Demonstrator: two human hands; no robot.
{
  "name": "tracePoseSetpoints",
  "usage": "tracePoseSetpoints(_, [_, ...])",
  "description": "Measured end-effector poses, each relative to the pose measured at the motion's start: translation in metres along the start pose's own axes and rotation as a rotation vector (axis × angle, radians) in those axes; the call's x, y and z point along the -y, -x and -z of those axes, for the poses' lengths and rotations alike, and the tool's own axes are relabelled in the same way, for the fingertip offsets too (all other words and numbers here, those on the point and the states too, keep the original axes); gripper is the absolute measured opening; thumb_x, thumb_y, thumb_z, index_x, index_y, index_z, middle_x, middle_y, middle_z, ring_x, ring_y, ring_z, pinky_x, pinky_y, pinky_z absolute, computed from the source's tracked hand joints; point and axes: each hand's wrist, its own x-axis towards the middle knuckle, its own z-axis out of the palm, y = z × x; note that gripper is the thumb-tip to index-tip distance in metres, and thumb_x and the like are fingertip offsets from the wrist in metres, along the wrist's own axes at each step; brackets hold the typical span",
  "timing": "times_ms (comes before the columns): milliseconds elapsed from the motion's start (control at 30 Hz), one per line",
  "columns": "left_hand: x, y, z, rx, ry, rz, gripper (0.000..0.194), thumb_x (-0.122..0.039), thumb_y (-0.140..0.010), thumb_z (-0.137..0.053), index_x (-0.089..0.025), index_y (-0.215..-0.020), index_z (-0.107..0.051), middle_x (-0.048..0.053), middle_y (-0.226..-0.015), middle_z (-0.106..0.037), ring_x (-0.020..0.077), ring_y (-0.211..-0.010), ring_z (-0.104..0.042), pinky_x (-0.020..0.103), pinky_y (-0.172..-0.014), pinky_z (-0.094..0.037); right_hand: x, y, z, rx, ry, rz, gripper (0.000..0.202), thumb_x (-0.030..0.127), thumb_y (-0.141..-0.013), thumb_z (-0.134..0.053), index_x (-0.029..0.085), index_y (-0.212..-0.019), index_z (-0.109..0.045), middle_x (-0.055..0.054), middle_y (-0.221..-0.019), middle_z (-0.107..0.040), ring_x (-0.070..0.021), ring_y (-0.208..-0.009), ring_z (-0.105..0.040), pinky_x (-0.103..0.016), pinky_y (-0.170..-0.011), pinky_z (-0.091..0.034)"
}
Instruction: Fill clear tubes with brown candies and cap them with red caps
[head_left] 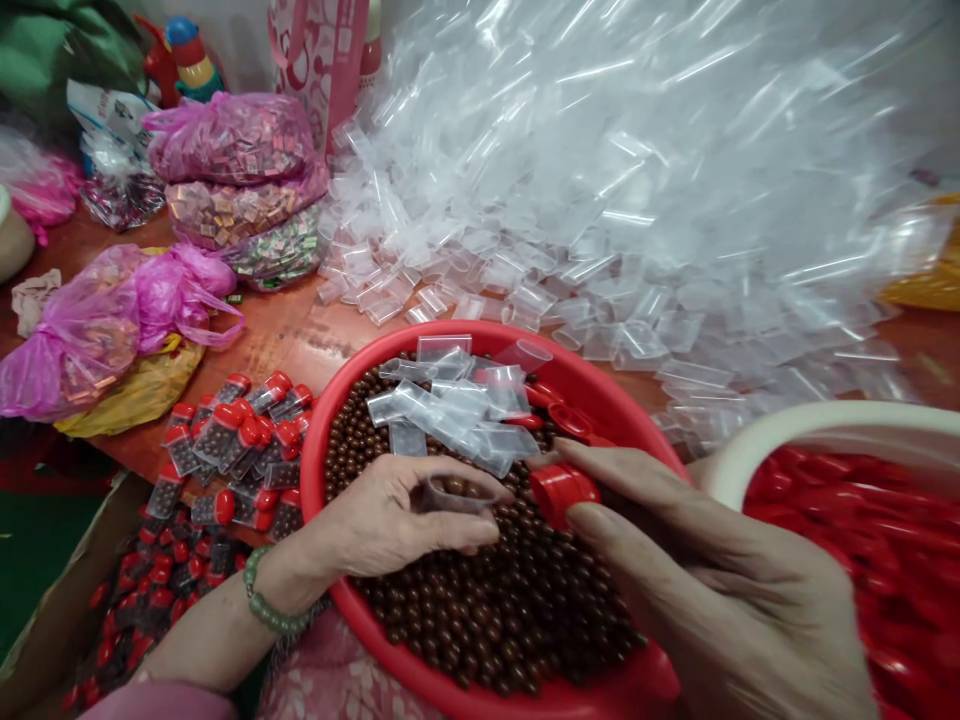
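My left hand [420, 510], with a green bead bracelet on its wrist, grips a clear plastic tube [461, 492] with its oval mouth turned up. Brown balls show inside the mouth. Facing it, my right hand [697, 550] pinches a red plastic cap [562, 494] between thumb and fingers, a short gap away from the tube. Both hands are over a red basin [480, 332] of brown chocolate-like balls [510, 600]. On the balls lie several clear tubes [457, 400] and a few red caps [566, 420].
Behind the basin rises a large heap of clear tubes [600, 200]. A white tub [840, 415] of red caps stands at right. Capped, filled tubes [240, 430] lie left of the basin, with more in a cardboard box [60, 610] below. Pink bags [232, 140] sit at back left.
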Motion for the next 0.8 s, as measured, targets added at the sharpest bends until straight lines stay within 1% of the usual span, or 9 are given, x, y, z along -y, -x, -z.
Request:
tracePoseSetpoints(100, [0.001,-0.001,-0.002,-0.004,0.019,0.013,0.03,-0.022,-0.071,-0.081,-0.016,-0.1,-0.074,0.002,-0.084,-0.073,0.0143,-0.082,-0.068,0.029,-0.086,-0.052,0.011,0.002,-0.012,-0.051,-0.08,-0.071,0.025,0.037,-0.082,-0.075,0.033,-0.107,-0.075,-0.004,-0.108,-0.076,-0.028,-0.1,-0.072,-0.039,-0.076,-0.06])
tracePoseSetpoints(167, [0.001,-0.001,-0.003,-0.015,-0.007,-0.002,0.03,-0.018,-0.073,-0.078,-0.018,-0.103,-0.075,0.002,-0.086,-0.075,0.0155,-0.086,-0.07,0.029,-0.088,-0.052,0.013,0.001,-0.016,-0.102,-0.12,-0.108,0.023,0.035,-0.082,-0.074,0.034,-0.105,-0.074,-0.003,-0.1,-0.077,-0.0244,-0.089,-0.074,-0.036,-0.072,-0.06])
tracePoseSetpoints(233, [0.0,-0.001,-0.003,-0.023,-0.072,-0.027,0.029,-0.018,-0.075,-0.076,-0.018,-0.104,-0.075,0.003,-0.088,-0.075,0.0158,-0.086,-0.069,0.028,-0.086,-0.051,0.012,-0.002,-0.016,-0.086,-0.119,-0.054,0.02,0.035,-0.079,-0.078,0.033,-0.099,-0.075,-0.002,-0.094,-0.077,-0.0232,-0.083,-0.074,-0.035,-0.071,-0.06])
tracePoseSetpoints(300, [-0.001,-0.001,-0.004,-0.019,-0.176,-0.058,0.027,-0.018,-0.08,-0.072,-0.016,-0.106,-0.074,0.003,-0.089,-0.074,0.015,-0.085,-0.066,0.027,-0.084,-0.05,0.009,-0.005,-0.013,-0.06,-0.09,0.034,0.017,0.034,-0.076,-0.08,0.032,-0.093,-0.076,-0.003,-0.092,-0.076,-0.0249,-0.087,-0.073,-0.037,-0.073,-0.06])
tracePoseSetpoints(400, [-0.003,0.001,-0.003,-0.006,-0.302,-0.13,0.025,-0.015,-0.086,-0.062,-0.016,-0.109,-0.071,0.003,-0.089,-0.069,0.013,-0.08,-0.06,0.025,-0.08,-0.048,0.008,-0.01,-0.012,-0.039,-0.065,0.142,0.017,0.027,-0.077,-0.079,0.034,-0.093,-0.077,-0.002,-0.093,-0.077,-0.0249,-0.087,-0.073,-0.041,-0.079,-0.06])
tracePoseSetpoints(467, [-0.002,0.002,-0.002,0.019,-0.299,-0.159,0.025,-0.013,-0.087,-0.059,-0.016,-0.109,-0.07,0.002,-0.087,-0.066,0.0126,-0.078,-0.057,0.025,-0.08,-0.048,0.011,-0.01,-0.015,-0.01,-0.07,0.2,0.02,0.023,-0.077,-0.079,0.035,-0.093,-0.077,-0.002,-0.091,-0.077,-0.0225,-0.08,-0.073,-0.039,-0.077,-0.06])
tracePoseSetpoints(533, [0.001,0.002,-0.002,0.022,-0.259,-0.169,0.023,-0.013,-0.087,-0.058,-0.015,-0.107,-0.068,0.002,-0.086,-0.064,0.0128,-0.079,-0.056,0.026,-0.081,-0.047,0.015,-0.011,-0.018,0.019,-0.062,0.223,0.019,0.023,-0.078,-0.078,0.034,-0.093,-0.077,-0.002,-0.088,-0.077,-0.0218,-0.075,-0.072,-0.038,-0.072,-0.061])
tracePoseSetpoints(667, [0.008,-0.001,-0.002,0.031,-0.218,-0.17,0.019,-0.019,-0.087,-0.06,-0.015,-0.104,-0.067,0.003,-0.088,-0.063,0.0149,-0.083,-0.056,0.029,-0.085,-0.047,0.02,-0.011,-0.02,0.101,0.05,0.233,0.008,0.031,-0.081,-0.074,0.031,-0.088,-0.078,-0.005,-0.087,-0.076,-0.0234,-0.073,-0.071,-0.039,-0.066,-0.061])
tracePoseSetpoints(800, [0.012,-0.002,-0.001,0.029,-0.256,-0.22,0.024,-0.018,-0.089,-0.057,-0.015,-0.11,-0.066,0.003,-0.095,-0.067,0.0176,-0.092,-0.061,0.032,-0.093,-0.048,0.019,-0.01,-0.021,0.091,0.148,0.295,0.01,0.03,-0.081,-0.075,0.032,-0.091,-0.077,-0.004,-0.089,-0.077,-0.0233,-0.073,-0.07,-0.039,-0.067,-0.061])
